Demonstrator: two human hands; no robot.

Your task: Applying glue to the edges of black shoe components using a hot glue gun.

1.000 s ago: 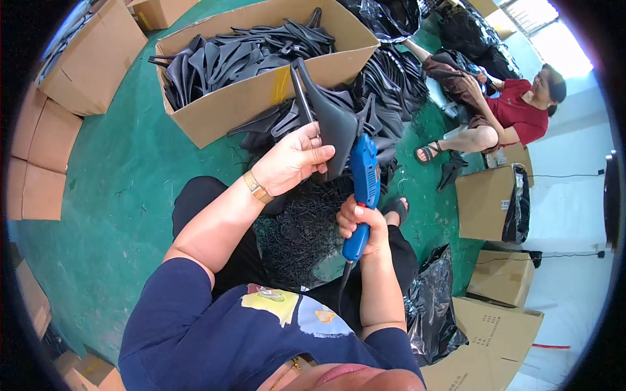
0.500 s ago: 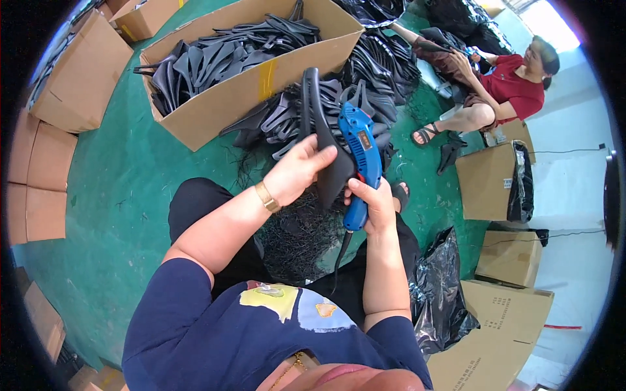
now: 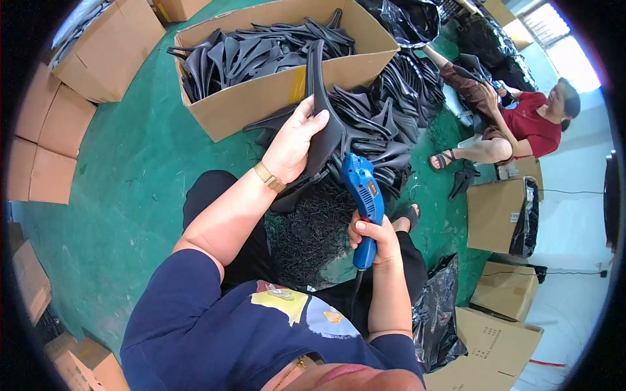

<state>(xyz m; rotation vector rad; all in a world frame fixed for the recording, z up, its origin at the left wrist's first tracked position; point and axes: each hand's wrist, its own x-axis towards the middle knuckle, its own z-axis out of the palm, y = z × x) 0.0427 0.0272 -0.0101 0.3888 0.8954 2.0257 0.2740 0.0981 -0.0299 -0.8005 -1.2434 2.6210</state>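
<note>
My left hand (image 3: 292, 143) grips a black bicycle saddle (image 3: 328, 138), thumb on top, with the narrow end pointing up and away. My right hand (image 3: 378, 240) is wrapped around the handle of a blue corded power tool (image 3: 365, 189). The head of the tool points away from me and lies close to the lower right side of the saddle; whether they touch I cannot tell. Beyond my hands is a heap of similar black saddles (image 3: 385, 146) on the floor. Thin black trimmings (image 3: 306, 228) are piled between my legs.
A large cardboard box (image 3: 238, 116) full of black saddles stands ahead. Far right, a seated co-worker in a red shirt (image 3: 531, 124) handles a dark piece. Cardboard boxes (image 3: 492, 212) and a black plastic bag (image 3: 437, 313) are on my right; stacked boxes (image 3: 55, 127) on my left.
My left hand has turned the saddle and moved it slightly left. My right hand has lowered the tool toward me, apart from my left hand. The view has shifted a little.
</note>
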